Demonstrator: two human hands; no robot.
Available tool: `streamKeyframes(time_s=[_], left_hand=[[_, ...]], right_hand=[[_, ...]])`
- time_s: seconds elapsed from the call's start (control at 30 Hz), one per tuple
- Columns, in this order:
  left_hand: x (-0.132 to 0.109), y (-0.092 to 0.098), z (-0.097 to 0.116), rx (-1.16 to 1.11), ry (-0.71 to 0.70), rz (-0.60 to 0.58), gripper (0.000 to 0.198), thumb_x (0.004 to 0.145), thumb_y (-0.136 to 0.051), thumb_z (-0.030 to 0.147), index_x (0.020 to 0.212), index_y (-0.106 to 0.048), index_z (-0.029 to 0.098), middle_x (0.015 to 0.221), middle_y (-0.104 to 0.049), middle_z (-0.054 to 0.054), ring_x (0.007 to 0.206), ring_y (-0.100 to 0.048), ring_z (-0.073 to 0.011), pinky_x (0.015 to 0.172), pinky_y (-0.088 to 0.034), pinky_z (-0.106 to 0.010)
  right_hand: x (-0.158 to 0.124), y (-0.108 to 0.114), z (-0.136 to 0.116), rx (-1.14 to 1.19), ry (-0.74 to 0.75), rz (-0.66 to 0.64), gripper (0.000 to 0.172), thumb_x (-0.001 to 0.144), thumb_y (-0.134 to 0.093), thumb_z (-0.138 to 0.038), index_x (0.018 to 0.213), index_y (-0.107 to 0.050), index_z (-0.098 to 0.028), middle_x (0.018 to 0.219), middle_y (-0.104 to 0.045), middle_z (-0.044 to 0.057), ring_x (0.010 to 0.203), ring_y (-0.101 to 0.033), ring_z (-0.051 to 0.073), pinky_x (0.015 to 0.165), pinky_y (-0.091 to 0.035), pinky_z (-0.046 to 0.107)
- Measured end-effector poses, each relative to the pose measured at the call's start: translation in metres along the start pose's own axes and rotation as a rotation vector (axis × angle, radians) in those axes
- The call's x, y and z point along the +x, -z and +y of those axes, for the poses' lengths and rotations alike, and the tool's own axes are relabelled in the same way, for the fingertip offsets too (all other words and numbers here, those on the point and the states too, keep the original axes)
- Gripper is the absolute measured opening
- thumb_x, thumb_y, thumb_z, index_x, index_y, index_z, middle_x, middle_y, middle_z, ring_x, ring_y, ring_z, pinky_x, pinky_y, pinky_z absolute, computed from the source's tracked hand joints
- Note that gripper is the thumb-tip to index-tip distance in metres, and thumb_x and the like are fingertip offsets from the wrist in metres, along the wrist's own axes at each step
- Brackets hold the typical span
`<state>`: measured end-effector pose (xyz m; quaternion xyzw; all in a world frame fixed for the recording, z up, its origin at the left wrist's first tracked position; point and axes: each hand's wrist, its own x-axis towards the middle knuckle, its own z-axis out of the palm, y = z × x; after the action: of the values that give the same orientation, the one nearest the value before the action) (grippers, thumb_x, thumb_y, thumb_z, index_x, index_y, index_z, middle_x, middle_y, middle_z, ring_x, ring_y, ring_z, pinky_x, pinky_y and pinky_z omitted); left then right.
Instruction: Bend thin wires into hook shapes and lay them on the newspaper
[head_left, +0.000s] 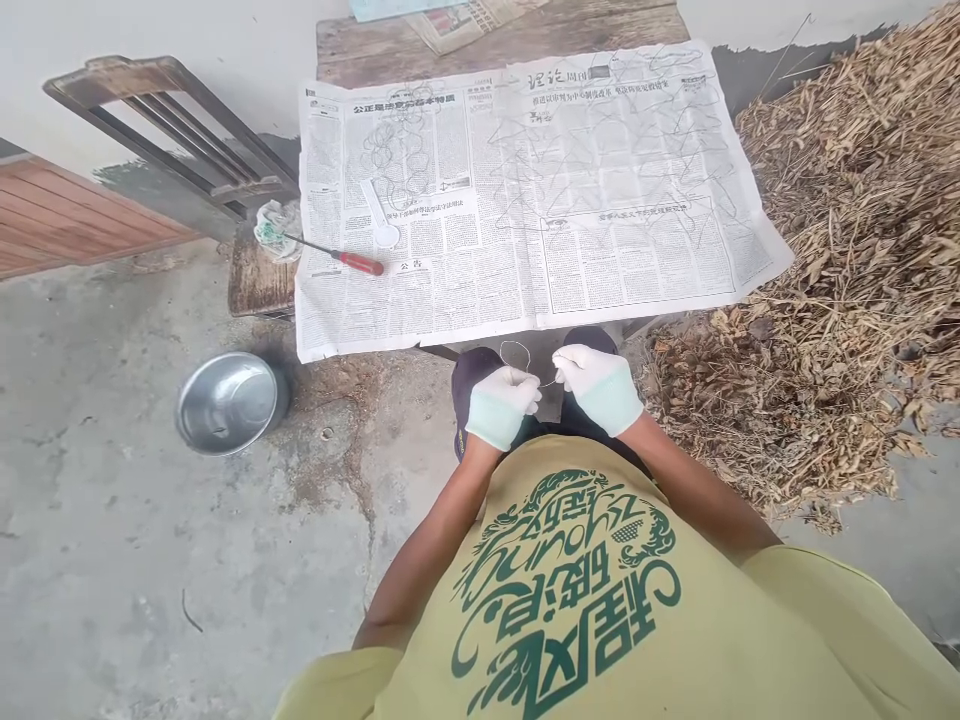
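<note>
At frame centre, the left hand (507, 396), in a pale knitted glove (491, 395) with a mint cuff (492, 430), pinches a thin, looped wire (529, 356). The right hand (594, 378), gloved alike, grips the same wire. Above, flat printed newspaper (457, 295) bears thin, bent wire outlines (397, 135), rounded at left, angular at right. A red-handled screwdriver (358, 263) lies left of centre; a round, shiny metal basin (241, 388) stands at left; dry, tangled stalks (862, 250) fill the upper right.

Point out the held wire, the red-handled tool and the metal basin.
Held wire (515, 342): head view, top of its loop.
Red-handled tool (358, 262): head view, handle.
Metal basin (238, 396): head view, inner bottom.
</note>
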<state>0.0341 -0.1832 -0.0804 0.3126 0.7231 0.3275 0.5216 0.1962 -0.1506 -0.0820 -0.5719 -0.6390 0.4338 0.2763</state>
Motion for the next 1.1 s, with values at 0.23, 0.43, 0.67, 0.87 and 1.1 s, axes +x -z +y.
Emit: streamKeyframes(time_s=[0.23, 0.43, 0.67, 0.87, 1.1], left_hand=[[-0.003, -0.007, 0.003, 0.138, 0.029, -0.004, 0.01, 0.078, -0.068, 0.02, 0.068, -0.066, 0.019, 0.061, -0.071, -0.001, 0.05, -0.061, -0.0117, 0.054, -0.047, -0.022], [-0.005, -0.012, -0.004, 0.269, 0.017, -0.057, 0.016, 0.082, -0.064, 0.024, 0.067, -0.066, 0.02, 0.059, -0.069, 0.0, 0.054, -0.061, -0.0123, 0.056, -0.045, -0.023], [-0.007, -0.015, -0.009, 0.203, 0.072, -0.147, 0.017, 0.08, -0.063, 0.02, 0.063, -0.063, 0.019, 0.053, -0.064, 0.0, 0.046, -0.054, -0.0106, 0.049, -0.039, -0.022], [-0.012, -0.005, 0.0, -0.062, 0.16, -0.232, 0.016, 0.079, -0.064, 0.017, 0.063, -0.061, 0.017, 0.051, -0.062, 0.0, 0.038, -0.049, -0.0093, 0.045, -0.036, -0.023], [-0.026, 0.002, 0.003, -0.217, 0.139, -0.453, 0.018, 0.074, -0.069, 0.023, 0.06, -0.061, 0.017, 0.051, -0.063, -0.002, 0.04, -0.054, -0.0112, 0.046, -0.037, -0.024]], right_hand=[[0.001, -0.004, 0.003, 0.043, -0.006, 0.042, 0.022, 0.097, -0.055, -0.03, 0.083, -0.071, -0.024, 0.075, -0.074, -0.001, 0.072, -0.069, 0.017, 0.077, -0.051, 0.03], [0.008, -0.005, 0.0, -0.001, 0.036, 0.047, 0.024, 0.097, -0.055, -0.028, 0.079, -0.07, -0.023, 0.071, -0.074, -0.002, 0.069, -0.069, 0.017, 0.075, -0.051, 0.029], [0.013, -0.012, -0.004, 0.018, 0.008, 0.045, 0.024, 0.096, -0.055, -0.028, 0.077, -0.07, -0.023, 0.069, -0.073, -0.002, 0.064, -0.067, 0.015, 0.074, -0.05, 0.029], [0.025, 0.002, -0.01, 0.468, -0.083, -0.159, 0.016, 0.088, -0.067, -0.033, 0.084, -0.074, -0.019, 0.07, -0.075, 0.003, 0.055, -0.063, 0.014, 0.053, -0.047, 0.027], [0.039, 0.004, 0.015, 0.849, -0.182, -0.589, 0.026, 0.07, -0.08, -0.038, 0.083, -0.07, -0.017, 0.058, -0.069, 0.0, 0.044, -0.051, 0.01, 0.043, -0.039, 0.024]])
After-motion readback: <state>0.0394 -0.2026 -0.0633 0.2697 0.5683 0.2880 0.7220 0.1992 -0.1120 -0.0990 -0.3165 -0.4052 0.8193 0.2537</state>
